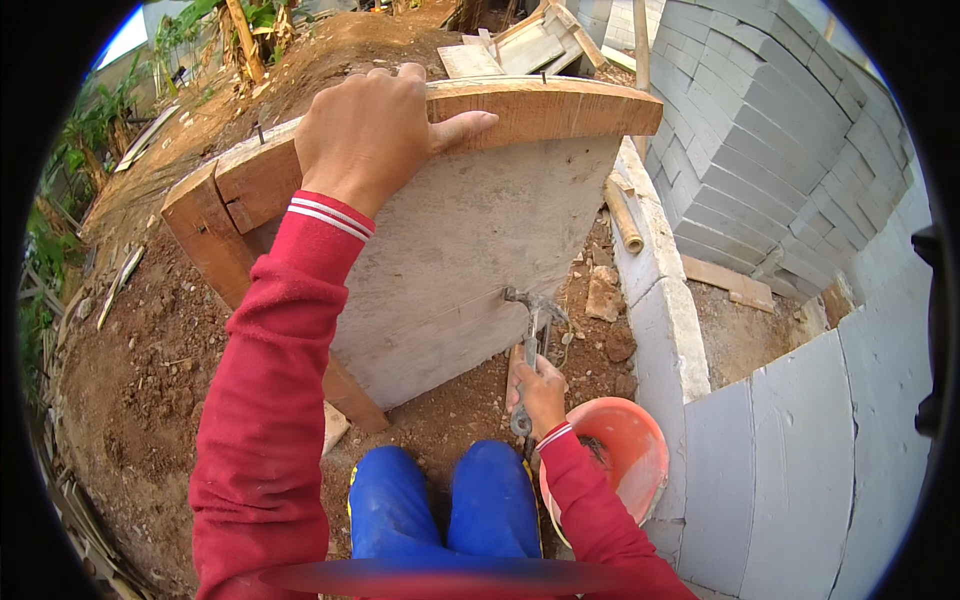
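Note:
My left hand (362,130) is wrapped over the top wooden beam (545,108) of a framed grey panel (450,240), its thumb lying along the near face. The panel stands tilted on the soil, with a wooden side post (215,235) at its left. Low by the panel's right part, my right hand (538,392) is closed round a claw hammer (531,335). The hammer's head is up against or very close to the panel's face; exact contact is unclear. Nails stick up from the top beam.
An orange bucket (640,455) stands beside my right forearm, against a low block wall (662,320). Stacked grey blocks (760,130) rise at the far right. A bamboo piece (624,215) and broken bricks (603,293) lie near the wall. Loose boards (520,50) are piled behind.

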The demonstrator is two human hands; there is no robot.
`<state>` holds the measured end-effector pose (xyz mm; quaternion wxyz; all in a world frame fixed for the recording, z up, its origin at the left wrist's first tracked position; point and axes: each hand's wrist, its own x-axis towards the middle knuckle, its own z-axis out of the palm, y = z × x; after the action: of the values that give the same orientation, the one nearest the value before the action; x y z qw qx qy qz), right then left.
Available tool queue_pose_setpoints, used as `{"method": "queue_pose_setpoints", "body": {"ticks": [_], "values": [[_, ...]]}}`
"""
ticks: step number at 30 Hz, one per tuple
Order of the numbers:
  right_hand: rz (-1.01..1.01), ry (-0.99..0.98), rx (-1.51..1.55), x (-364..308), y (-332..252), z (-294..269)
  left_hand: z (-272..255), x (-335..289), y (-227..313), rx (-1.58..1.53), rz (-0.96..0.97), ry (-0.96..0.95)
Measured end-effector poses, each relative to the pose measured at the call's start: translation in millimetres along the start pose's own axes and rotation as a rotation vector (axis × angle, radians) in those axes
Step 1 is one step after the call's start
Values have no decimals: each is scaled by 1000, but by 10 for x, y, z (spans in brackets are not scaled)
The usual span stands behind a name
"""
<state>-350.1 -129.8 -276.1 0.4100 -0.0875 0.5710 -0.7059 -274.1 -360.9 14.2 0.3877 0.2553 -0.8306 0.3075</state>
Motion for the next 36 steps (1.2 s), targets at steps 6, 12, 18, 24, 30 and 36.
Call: {"method": "queue_pose_setpoints", "body": {"ticks": [6,12,18,24,30,36], "values": [[26,29,-121,-699,-19,-299,24,16,4,14,12,-8],[66,109,48,-1886,179,-766,-90,58,53,17,-125,-162],[176,82,-141,-1996,376,-781,-177,40,87,80,-94,-127],[277,-140,-322,-1208,744,-228,-122,30,50,82,-86,-91],[298,-491,-607,-125,225,-575,42,77,-57,82,-84,-113],[349,-484,-949,1047,166,-938,469,221,-350,40,-128,-215]]}}
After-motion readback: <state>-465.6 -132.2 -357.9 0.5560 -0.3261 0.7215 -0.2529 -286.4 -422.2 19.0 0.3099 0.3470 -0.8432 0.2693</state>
